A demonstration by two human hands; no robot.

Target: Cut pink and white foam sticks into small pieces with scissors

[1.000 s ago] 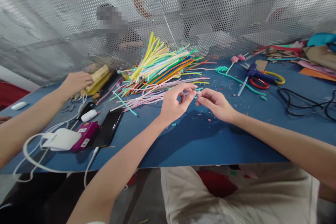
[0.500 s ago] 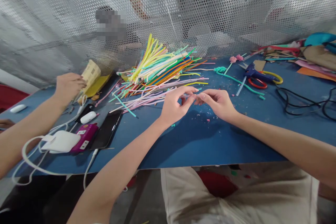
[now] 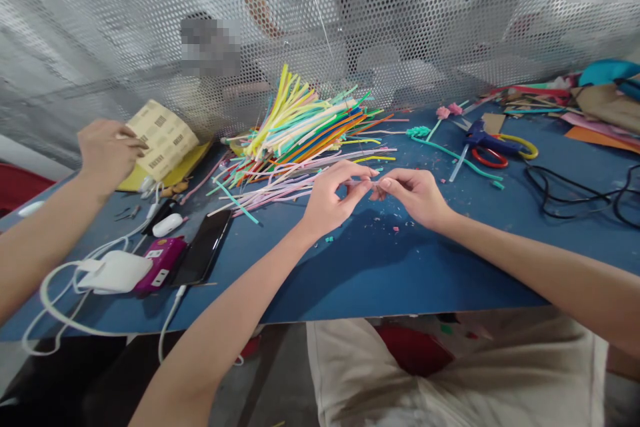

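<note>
A thin pale strand (image 3: 356, 182) is pinched between the fingertips of the left hand (image 3: 333, 200) and the right hand (image 3: 415, 197), which are held nearly touching above the desk (image 3: 360, 280), in front of the heap (image 3: 310, 123) of coloured stems and a little to its right. The strand is partly hidden by the fingers, and its ends cannot be made out. Loose pink stems (image 3: 267, 197) are spread along the near side of the heap, beside the left hand. To the right of the heap, a teal stem (image 3: 467, 161) is laid out, and beyond it scissors (image 3: 487, 164) are lapped by a blue tool. To the left of the heap and nearer, a phone (image 3: 205, 247) is set beside a purple box (image 3: 160, 263), against which a white charger (image 3: 123, 272) is placed. Farther left of the heap, patterned paper (image 3: 163, 137) is held by a co-worker's hand (image 3: 107, 150) above a yellow sheet (image 3: 193, 170). Behind the heap, a perforated panel (image 3: 310, 7) is seen.
</note>
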